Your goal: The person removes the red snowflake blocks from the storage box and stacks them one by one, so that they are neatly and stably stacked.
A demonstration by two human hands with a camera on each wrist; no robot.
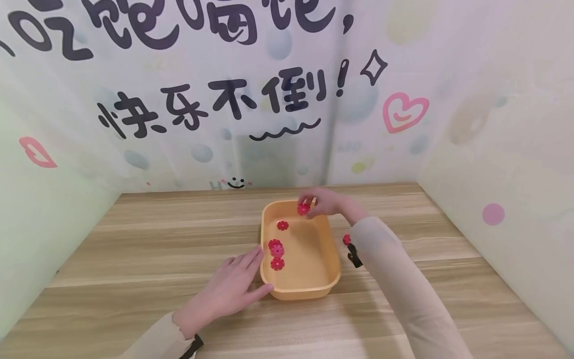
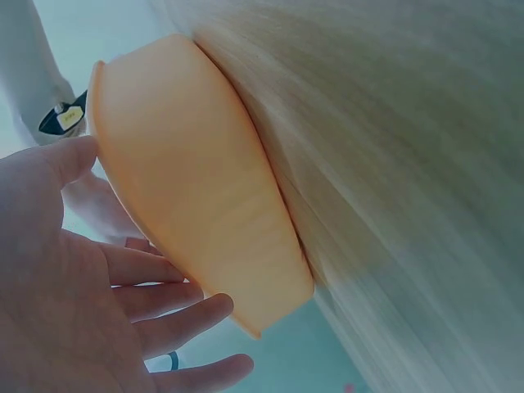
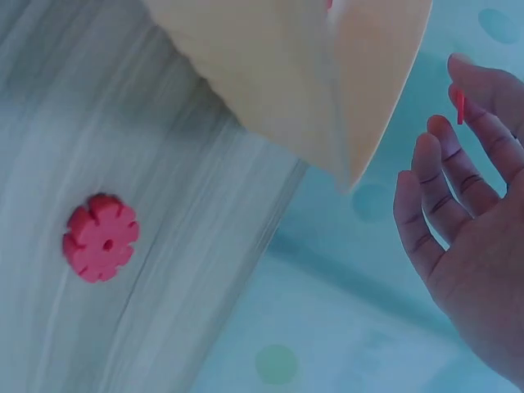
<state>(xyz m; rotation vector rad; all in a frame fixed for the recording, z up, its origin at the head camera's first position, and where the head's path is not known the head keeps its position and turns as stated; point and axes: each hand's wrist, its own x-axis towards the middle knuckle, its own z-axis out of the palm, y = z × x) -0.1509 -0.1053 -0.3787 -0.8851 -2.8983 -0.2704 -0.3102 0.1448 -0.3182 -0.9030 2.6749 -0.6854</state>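
An orange plastic basin point(image 1: 305, 289) stands on the wooden table, with several red and pink notched plastic discs point(image 1: 277, 263) lying along its left side. Over its far right corner, my right hand point(image 1: 326, 200) pinches a red notched disc point(image 1: 303, 209) between thumb and index finger; the right wrist view catches that disc edge-on. My left hand point(image 1: 233, 284) rests at the basin's near left side, thumb on the rim and fingers nearly straight along the outer wall. In the left wrist view those fingers point(image 2: 184, 323) are spread beside the wall.
One more red notched disc point(image 3: 101, 237) lies on the table to the right of the basin, close to my right sleeve point(image 1: 394, 269). The wooden table point(image 1: 179, 229) runs back to a printed curtain point(image 1: 278, 149), and pale walls stand at both sides.
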